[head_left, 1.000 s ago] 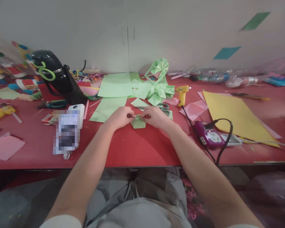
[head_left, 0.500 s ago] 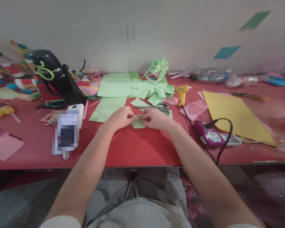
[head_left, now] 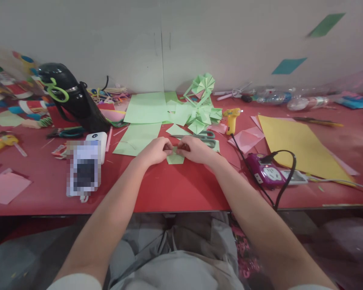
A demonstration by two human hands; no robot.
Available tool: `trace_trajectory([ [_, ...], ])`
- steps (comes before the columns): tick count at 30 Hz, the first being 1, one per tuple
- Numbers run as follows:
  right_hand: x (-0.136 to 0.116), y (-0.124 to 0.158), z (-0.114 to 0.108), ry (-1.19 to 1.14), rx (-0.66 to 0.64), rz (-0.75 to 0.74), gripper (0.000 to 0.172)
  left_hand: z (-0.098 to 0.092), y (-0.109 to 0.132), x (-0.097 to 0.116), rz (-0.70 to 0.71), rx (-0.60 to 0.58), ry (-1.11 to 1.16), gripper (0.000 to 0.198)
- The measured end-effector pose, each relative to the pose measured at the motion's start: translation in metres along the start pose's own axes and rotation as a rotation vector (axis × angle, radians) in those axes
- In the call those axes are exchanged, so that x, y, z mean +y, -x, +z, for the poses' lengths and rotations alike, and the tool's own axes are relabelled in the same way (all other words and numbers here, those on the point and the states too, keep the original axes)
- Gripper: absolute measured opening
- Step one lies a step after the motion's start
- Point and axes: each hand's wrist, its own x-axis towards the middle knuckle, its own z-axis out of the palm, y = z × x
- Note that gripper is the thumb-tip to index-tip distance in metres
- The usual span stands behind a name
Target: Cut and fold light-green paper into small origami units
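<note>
Between my two hands is a small folded piece of light green paper, low over the red tabletop. My left hand has its fingers closed on the paper's left side. On the right side, my right hand pinches the same piece, its fingertips partly hidden. Just behind my right hand lie grey-green scissors. Light green sheets are spread farther back, beside folded green paper shapes.
A black bottle leans at the left, behind a blurred-out device. At the right are a yellow glue gun, a purple power strip with a looping black cable, and a yellow sheet. Plastic bottles lie near the wall.
My fingers have shifted slightly on the green paper, and its front part now looks flatter. A blurred shape at the far right edge is gone from the table.
</note>
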Motion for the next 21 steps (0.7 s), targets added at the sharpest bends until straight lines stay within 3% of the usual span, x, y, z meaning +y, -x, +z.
trace_trajectory([
  [7,0.003,-0.001,0.002,-0.097,0.029,-0.022,0.013,-0.004,0.001,0.001,0.085,-0.014,-0.053,0.015],
  [14,0.01,-0.003,0.003,-0.168,0.157,-0.113,0.01,-0.003,-0.002,0.003,0.174,0.156,-0.016,0.012],
  [18,0.011,-0.003,0.0,-0.158,0.196,-0.088,0.014,-0.001,-0.003,0.006,0.232,0.272,-0.021,0.011],
  [21,0.009,-0.002,-0.002,-0.19,0.219,-0.076,0.017,-0.001,-0.003,0.006,0.252,0.27,0.053,0.008],
])
